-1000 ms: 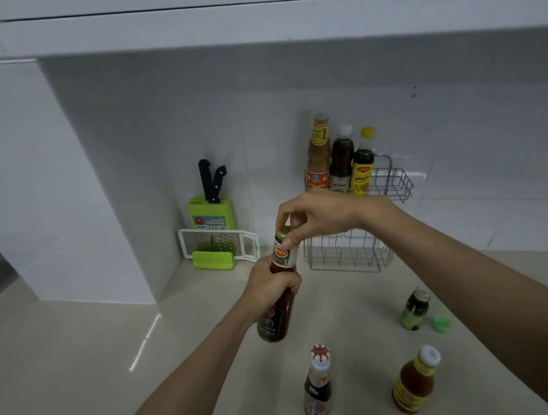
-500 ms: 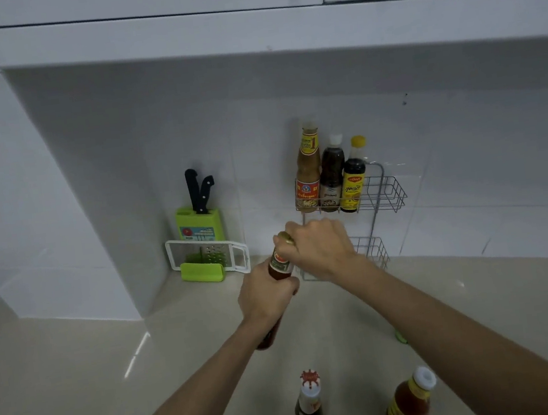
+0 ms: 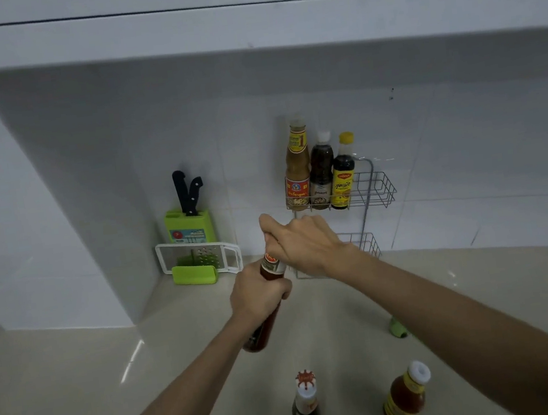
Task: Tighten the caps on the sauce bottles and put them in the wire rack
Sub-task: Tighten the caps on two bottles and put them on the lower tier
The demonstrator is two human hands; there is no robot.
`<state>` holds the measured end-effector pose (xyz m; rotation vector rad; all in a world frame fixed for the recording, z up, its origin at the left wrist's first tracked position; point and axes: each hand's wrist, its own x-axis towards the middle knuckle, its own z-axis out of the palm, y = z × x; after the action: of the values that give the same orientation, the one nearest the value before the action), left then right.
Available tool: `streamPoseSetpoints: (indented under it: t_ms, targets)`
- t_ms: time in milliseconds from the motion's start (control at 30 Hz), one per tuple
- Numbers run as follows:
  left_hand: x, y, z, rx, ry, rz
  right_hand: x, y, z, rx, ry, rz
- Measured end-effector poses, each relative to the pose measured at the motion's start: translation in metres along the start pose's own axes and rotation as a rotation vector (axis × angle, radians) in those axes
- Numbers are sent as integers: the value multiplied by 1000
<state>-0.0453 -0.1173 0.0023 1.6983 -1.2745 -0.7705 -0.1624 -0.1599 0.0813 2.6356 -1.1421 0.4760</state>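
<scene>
My left hand (image 3: 257, 294) grips the body of a dark red sauce bottle (image 3: 270, 267), held up over the counter. My right hand (image 3: 299, 244) is closed over its cap, which is hidden under the fingers. The two-tier wire rack (image 3: 379, 191) stands against the back wall. Its top tier holds three bottles: a tan sauce bottle (image 3: 297, 166), a dark bottle with a white cap (image 3: 321, 170) and a dark bottle with a yellow cap (image 3: 342, 173). On the counter near me stand a dark bottle with a red star-shaped cap (image 3: 306, 410) and an orange sauce bottle with a white cap (image 3: 406, 396).
A green knife block (image 3: 190, 222) with black-handled knives stands in the back corner, with a white grater (image 3: 199, 259) leaning in front of it. A small green object (image 3: 397, 328) shows beside my right forearm. White cabinets hang overhead.
My right hand has shifted round on the cap, from a fingertip pinch to a grip over it. The bottle has risen towards the rack, and my view has tilted up.
</scene>
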Motion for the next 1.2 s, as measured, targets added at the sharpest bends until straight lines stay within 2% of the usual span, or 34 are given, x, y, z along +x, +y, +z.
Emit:
streamPoseSetpoints:
  t_ms: [67,133,167,233,267,333,367,400,433,533,567,633,700,800,867,933,967,1000,1100,1200]
  targets:
    - [-2,-3,4,145,93,-21,-3,-11,7,41,-84,194]
    - [0,-8,3,210,48,-20,-6,-16,13,-42,-207,198]
    - [2,-11,-1,157,-53,-15,-8,-14,14,-55,-258,167]
    - [5,-10,-14,-44,-324,35,-9,-8,7,96,-237,127]
    - [6,-7,-22,-145,-450,73,-9,-3,3,144,-168,63]
    - [7,-2,-31,-221,-576,144,-11,1,-5,58,-31,-152]
    - [8,0,-32,-199,-564,158,-11,5,-7,30,2,-200]
    - [9,3,-30,-168,-507,144,-11,7,-5,42,25,-167]
    - [10,5,-26,-122,-403,109,-10,6,-2,94,33,-71]
    - [7,9,-11,86,-40,26,1,-13,12,361,46,410]
    - [3,10,-6,138,33,4,5,-17,16,433,29,529]
    - [-2,13,1,155,96,-30,11,-16,16,561,-28,618]
    - [-1,17,0,89,9,-3,13,-6,9,660,-42,582]
    - [10,21,-22,-132,-299,87,22,15,-9,762,-25,469]
    - [14,11,-37,-302,-528,58,32,32,-23,835,-31,383]
    - [13,-2,-43,-314,-714,10,42,49,-37,913,-65,336]
    - [12,-7,-42,-319,-755,-14,47,55,-42,944,-77,329]
    - [11,-12,-37,-340,-750,-30,50,59,-45,968,-72,338]
    - [11,-16,-20,-386,-594,-42,46,60,-41,1026,-32,447]
    - [12,-26,-4,-381,-523,-52,16,56,-11,1017,-256,484]
